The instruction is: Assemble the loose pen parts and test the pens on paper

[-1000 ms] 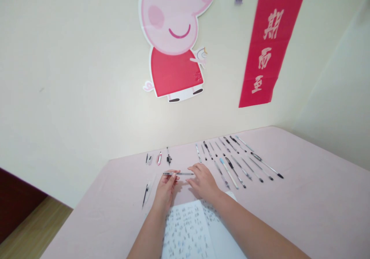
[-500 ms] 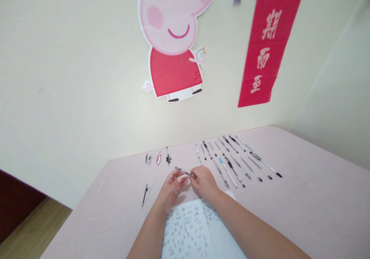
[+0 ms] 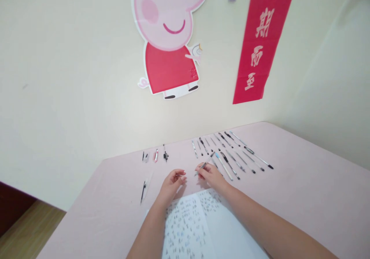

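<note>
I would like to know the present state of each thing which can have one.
Held pen: slanted, pinched in the right hand
Left hand: half open, nothing visible held
Notebook: open, both pages written on
Right-side pens: lying in two rows
Pink-and-white pen: lying flat
Red banner: hanging

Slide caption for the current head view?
Beyond white handwritten pages, the right hand holds a slim grey pen over a pale pink tabletop, left hand curled nearby.

Pale cream wall [image 3: 72,78] bears pink pig cutout in red dress [image 3: 172,68] and red banner with pale characters [image 3: 248,64]. Pink-covered surface [image 3: 303,197] below; yellowish wood-grain floor [image 3: 31,222], lower left.
</note>
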### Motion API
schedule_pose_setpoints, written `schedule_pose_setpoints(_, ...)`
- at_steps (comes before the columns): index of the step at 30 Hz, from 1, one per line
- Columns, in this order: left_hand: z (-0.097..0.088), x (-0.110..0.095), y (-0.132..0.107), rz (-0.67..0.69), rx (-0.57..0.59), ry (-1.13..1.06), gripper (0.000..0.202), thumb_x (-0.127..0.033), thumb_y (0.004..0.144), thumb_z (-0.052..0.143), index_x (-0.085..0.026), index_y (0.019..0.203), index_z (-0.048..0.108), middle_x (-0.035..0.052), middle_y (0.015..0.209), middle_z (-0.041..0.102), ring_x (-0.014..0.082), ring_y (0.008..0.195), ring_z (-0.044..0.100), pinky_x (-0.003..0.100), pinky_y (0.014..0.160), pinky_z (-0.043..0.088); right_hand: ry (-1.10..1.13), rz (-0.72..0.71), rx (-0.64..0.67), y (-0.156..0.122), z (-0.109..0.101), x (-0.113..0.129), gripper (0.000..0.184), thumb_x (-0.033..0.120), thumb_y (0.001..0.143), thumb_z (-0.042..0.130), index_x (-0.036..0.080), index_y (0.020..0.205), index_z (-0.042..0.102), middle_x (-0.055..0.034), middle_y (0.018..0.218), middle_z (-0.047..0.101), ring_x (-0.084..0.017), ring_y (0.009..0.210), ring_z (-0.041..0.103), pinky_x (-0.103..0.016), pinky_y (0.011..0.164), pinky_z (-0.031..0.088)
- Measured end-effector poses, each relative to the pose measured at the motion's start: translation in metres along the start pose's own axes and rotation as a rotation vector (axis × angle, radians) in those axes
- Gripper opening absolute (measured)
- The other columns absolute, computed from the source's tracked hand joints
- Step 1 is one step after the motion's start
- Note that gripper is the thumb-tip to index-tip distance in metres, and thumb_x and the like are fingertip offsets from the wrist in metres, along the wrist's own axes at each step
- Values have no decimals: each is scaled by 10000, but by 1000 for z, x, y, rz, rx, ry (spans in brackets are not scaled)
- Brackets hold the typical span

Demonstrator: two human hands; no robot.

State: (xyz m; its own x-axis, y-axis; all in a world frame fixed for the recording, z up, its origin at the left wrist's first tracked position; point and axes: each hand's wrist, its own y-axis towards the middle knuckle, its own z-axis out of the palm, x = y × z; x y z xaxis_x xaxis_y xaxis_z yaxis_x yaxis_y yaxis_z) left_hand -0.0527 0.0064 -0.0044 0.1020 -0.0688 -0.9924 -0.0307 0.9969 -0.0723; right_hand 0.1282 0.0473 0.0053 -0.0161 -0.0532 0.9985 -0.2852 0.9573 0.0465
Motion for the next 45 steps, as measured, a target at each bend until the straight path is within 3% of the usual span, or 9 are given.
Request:
schedule_pose_setpoints(5, 2, 8, 1, 130, 36, 233, 231, -325, 677, 672, -179, 855, 659, 49, 825, 643, 152, 754, 568, 273, 705, 433, -23, 65, 73, -37, -23, 5, 297, 442, 732, 543, 158, 821, 552, 1, 630, 561, -104, 499, 495, -228, 481, 374)
schedule_pose_setpoints(11, 5, 3, -2, 261, 114, 444, 171, -298, 741, 578, -191, 838, 670, 64, 851, 645, 184, 797, 575, 305, 744, 434, -200, 21, 37, -71, -45, -1, 104, 267, 708, 556, 178, 730, 508, 42, 557, 488, -102, 514, 477, -214, 493, 371)
schedule_pose_setpoints(17, 15, -9, -12, 282, 308, 564, 217, -304, 762, 562, -194, 920, 661, 67, 856, 639, 168, 748, 563, 277, 681, 434, -246, 52, -6, -75, -50, -11, 120, 282, 740, 516, 174, 698, 487, 57, 494, 447, -98, 466, 437, -215, 479, 345)
schedule_pose_setpoints(22, 19, -15, -15, 384, 505, 693, 182, -304, 741, 607, -197, 857, 698, 76, 884, 634, 196, 860, 554, 313, 812, 393, -388, -50, -2, -71, -39, -7, 98, 240, 742, 515, 161, 687, 537, 35, 546, 481, -101, 517, 444, -208, 491, 338)
schedule_pose_setpoints(29, 17, -13, -13, 384, 521, 742, 164, -331, 722, 627, -224, 813, 712, 58, 895, 612, 198, 884, 535, 319, 824, 373, -497, -57, 70, -66, -23, -6, 49, 150, 695, 508, 168, 705, 552, 41, 564, 498, -90, 517, 442, -194, 488, 332)
schedule_pose_setpoints(35, 16, -11, -12, 404, 525, 743, 124, -306, 723, 618, -205, 716, 691, 51, 853, 614, 188, 852, 534, 312, 803, 378, -527, -52, 62, -66, -26, -11, 54, 142, 686, 499, 169, 689, 547, 48, 537, 481, -88, 501, 427, -189, 477, 320)
schedule_pose_setpoints(45, 15, -10, -12, 428, 545, 745, 113, -282, 729, 608, -203, 724, 690, 55, 872, 615, 188, 862, 529, 314, 807, 376, -660, -95, 67, -73, -24, -6, 74, 167, 716, 491, 184, 722, 563, 48, 553, 495, -94, 509, 432, -203, 504, 312)
